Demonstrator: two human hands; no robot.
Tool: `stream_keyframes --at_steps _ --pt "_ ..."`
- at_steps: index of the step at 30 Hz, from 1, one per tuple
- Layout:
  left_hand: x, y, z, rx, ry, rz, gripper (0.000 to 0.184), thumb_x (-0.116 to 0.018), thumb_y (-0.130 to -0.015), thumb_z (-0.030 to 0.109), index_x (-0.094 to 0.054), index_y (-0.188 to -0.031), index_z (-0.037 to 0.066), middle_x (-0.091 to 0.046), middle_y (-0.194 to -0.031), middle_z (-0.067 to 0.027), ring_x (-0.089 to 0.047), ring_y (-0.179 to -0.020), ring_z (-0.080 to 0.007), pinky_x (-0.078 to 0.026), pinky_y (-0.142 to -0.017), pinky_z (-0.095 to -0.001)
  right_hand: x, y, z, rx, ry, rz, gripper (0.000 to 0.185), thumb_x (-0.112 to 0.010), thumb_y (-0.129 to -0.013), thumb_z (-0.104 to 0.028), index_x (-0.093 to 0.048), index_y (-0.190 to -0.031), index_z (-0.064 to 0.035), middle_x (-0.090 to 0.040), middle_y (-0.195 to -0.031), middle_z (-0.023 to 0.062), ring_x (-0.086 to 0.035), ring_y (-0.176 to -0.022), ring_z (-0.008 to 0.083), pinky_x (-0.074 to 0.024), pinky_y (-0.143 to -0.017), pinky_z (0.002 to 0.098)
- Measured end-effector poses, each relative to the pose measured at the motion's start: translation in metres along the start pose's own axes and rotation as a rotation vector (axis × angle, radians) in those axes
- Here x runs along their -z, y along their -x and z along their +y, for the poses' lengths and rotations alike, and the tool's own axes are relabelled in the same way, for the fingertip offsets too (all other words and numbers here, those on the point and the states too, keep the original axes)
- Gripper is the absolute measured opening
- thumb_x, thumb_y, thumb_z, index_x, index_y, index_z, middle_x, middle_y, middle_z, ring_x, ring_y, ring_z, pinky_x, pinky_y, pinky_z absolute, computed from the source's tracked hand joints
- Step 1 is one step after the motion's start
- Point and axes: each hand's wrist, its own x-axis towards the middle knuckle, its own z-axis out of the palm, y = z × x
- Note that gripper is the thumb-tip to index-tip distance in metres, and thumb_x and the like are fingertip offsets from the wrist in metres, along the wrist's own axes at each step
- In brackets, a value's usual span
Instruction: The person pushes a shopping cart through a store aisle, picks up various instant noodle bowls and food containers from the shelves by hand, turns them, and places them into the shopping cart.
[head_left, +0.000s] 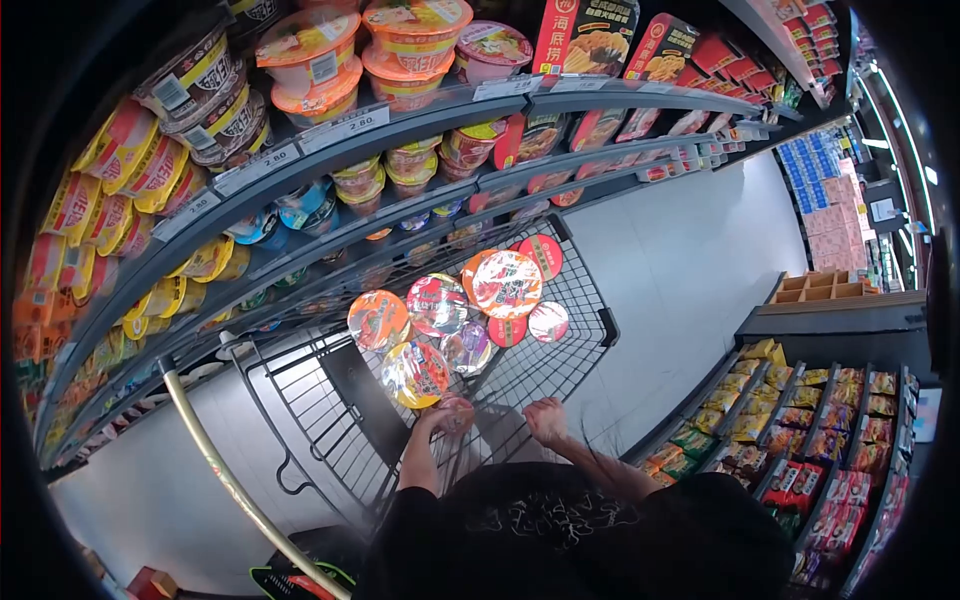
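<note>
A black wire shopping cart stands in front of me, seen from above. In it lie several round instant noodle cups, among them a yellow-and-orange cup, a purple cup, an orange-lidded cup and a large orange-and-white cup. My left hand is closed at the cart's near side, just below the yellow-and-orange cup. Its fingers are around something reddish and rounded that I cannot make out. Curled closed, my right hand is at the cart's near rim; whether it grips the rim is unclear.
A long shelf of noodle cups and boxes runs along the cart's far side. To the right stands a rack of bagged noodles, with pale floor between. A gold-coloured bar crosses the lower left.
</note>
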Motion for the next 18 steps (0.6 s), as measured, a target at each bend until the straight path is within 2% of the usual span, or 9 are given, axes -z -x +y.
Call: stream_keyframes --at_steps 5,7,8,10,11,13,14,17,18 --pt "0.001 0.002 -0.003 0.024 0.071 -0.06 0.047 -0.06 -0.075 0.015 -0.043 -0.118 0.006 -0.054 -0.105 -0.0103 -0.054 -0.095 -0.022 -0.046 -0.074 -0.0324 -0.003 -0.001 0.001 -0.027 0.001 -0.034 0.012 -0.052 -0.072 -0.02 -0.058 -0.068 -0.0109 -0.06 -0.072 0.0041 -0.056 -0.074 0.0215 -0.0393 -0.072 0.0359" --pt "-0.003 -0.001 0.002 0.013 0.1 -0.059 0.047 -0.06 -0.075 0.014 -0.043 -0.118 0.006 -0.054 -0.105 -0.0101 -0.054 -0.095 -0.0218 -0.046 -0.074 -0.0322 -0.002 -0.004 -0.001 -0.117 0.106 -0.24 0.021 -0.055 -0.071 -0.03 -0.06 -0.077 -0.0099 -0.061 -0.073 0.0041 -0.057 -0.079 0.0209 -0.0407 -0.075 0.0358" --pt "-0.005 -0.003 0.005 0.006 0.123 -0.059 0.047 -0.06 -0.075 0.014 -0.043 -0.118 0.006 -0.054 -0.105 -0.01 -0.054 -0.095 -0.0217 -0.046 -0.074 -0.0321 0.0 -0.012 -0.001 -0.12 0.107 -0.231 0.021 -0.055 -0.071 -0.03 -0.06 -0.077 -0.0099 -0.061 -0.073 0.0041 -0.057 -0.079 0.0209 -0.0407 -0.075 0.0358" --pt "-0.01 -0.008 0.007 -0.004 0.177 -0.063 0.047 -0.06 -0.075 0.014 -0.042 -0.118 0.006 -0.054 -0.105 -0.0097 -0.054 -0.095 -0.0215 -0.046 -0.074 -0.0319 0.007 -0.037 -0.004 -0.431 -0.386 -0.555 0.04 -0.059 -0.068 -0.041 -0.06 -0.089 -0.0072 -0.061 -0.083 0.0105 -0.057 -0.088 0.0209 -0.0412 -0.079 0.0371" --pt "-0.013 -0.01 0.008 -0.008 0.208 -0.072 0.047 -0.06 -0.075 0.014 -0.042 -0.118 0.006 -0.054 -0.105 -0.0096 -0.054 -0.095 -0.0214 -0.046 -0.074 -0.0318 0.006 -0.045 -0.009 -0.429 -0.386 -0.553 0.04 -0.059 -0.068 -0.041 -0.06 -0.089 -0.0072 -0.061 -0.083 0.0105 -0.057 -0.088 0.0209 -0.0412 -0.079 0.0371" --pt "-0.018 -0.015 0.008 -0.017 0.281 -0.096 0.048 -0.06 -0.074 0.013 -0.042 -0.118 0.006 -0.054 -0.105 -0.0094 -0.054 -0.095 -0.0212 -0.046 -0.074 -0.0316 -0.001 -0.066 -0.02 -0.476 0.099 -0.653 0.052 -0.062 -0.066 -0.045 -0.057 -0.099 -0.0044 -0.057 -0.097 0.0183 -0.055 -0.094 0.0244 -0.0411 -0.082 0.0388" --pt "-0.02 -0.021 0.002 -0.012 0.334 -0.123 0.048 -0.06 -0.074 0.013 -0.042 -0.118 0.006 -0.054 -0.105 -0.0092 -0.054 -0.095 -0.0212 -0.046 -0.074 -0.0315 -0.008 -0.078 -0.024 -0.471 0.098 -0.653 0.052 -0.062 -0.066 -0.045 -0.057 -0.099 -0.0044 -0.057 -0.097 0.0183 -0.055 -0.094 0.0244 -0.0411 -0.082 0.0388" --pt "-0.024 -0.034 -0.013 -0.028 0.532 -0.273 0.048 -0.06 -0.074 0.012 -0.042 -0.118 0.006 -0.054 -0.106 -0.0089 -0.054 -0.095 -0.0209 -0.047 -0.073 -0.0312 -0.049 -0.105 -0.014 -0.296 0.245 -0.925 0.06 -0.067 -0.062 -0.041 -0.054 -0.105 -0.0019 -0.051 -0.111 0.0215 -0.051 -0.103 0.0285 -0.0405 -0.083 0.04" --pt "-0.025 -0.042 -0.02 -0.051 0.599 -0.352 0.048 -0.06 -0.074 0.012 -0.042 -0.119 0.006 -0.054 -0.106 -0.0088 -0.054 -0.095 -0.0208 -0.047 -0.073 -0.0311 -0.074 -0.103 -0.004 -0.204 -0.132 -0.832 0.053 -0.06 -0.067 -0.045 -0.054 -0.1 -0.0041 -0.051 -0.108 0.0187 -0.051 -0.101 0.0274 -0.0418 -0.08 0.0383"
